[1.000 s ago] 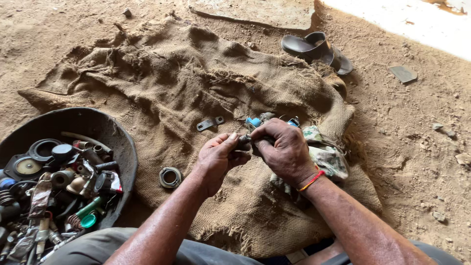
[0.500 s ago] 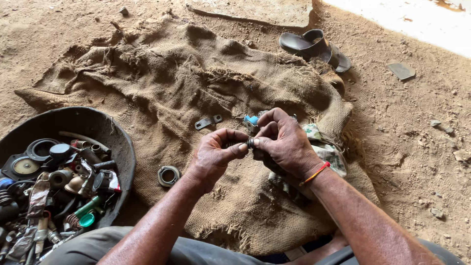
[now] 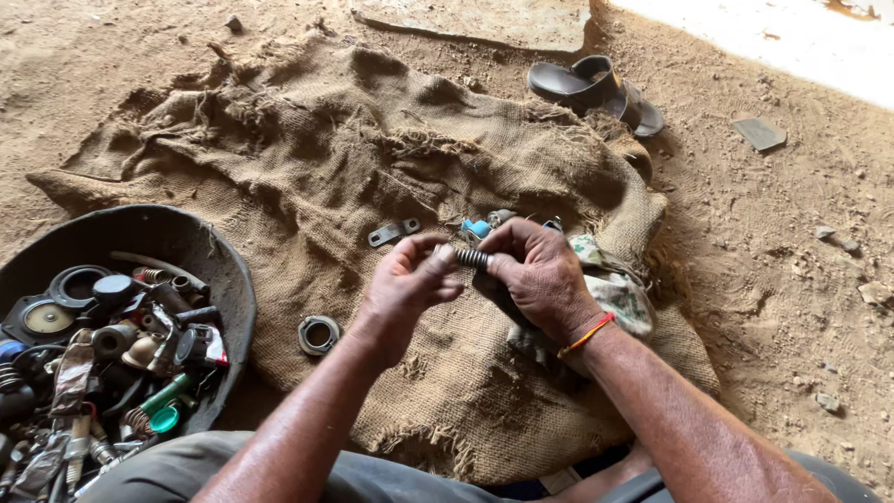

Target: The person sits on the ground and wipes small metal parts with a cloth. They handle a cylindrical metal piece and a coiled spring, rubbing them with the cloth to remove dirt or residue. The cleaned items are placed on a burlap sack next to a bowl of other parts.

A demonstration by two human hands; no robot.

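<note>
Two hands meet above the burlap sack (image 3: 307, 168), both pinching one small coiled spring (image 3: 471, 256): the left hand (image 3: 402, 289) has fingers pressed on its near end, the right hand (image 3: 540, 279) grips the other. On the sack lie a flat metal bracket (image 3: 393, 232) and a ring (image 3: 319, 334). Left of the sack, the black basin (image 3: 219, 256) is full of parts, so most sorting seems undone.

Head camera looks steeply down, close over burlap sack (image 3: 372, 168) on dirt.
</note>
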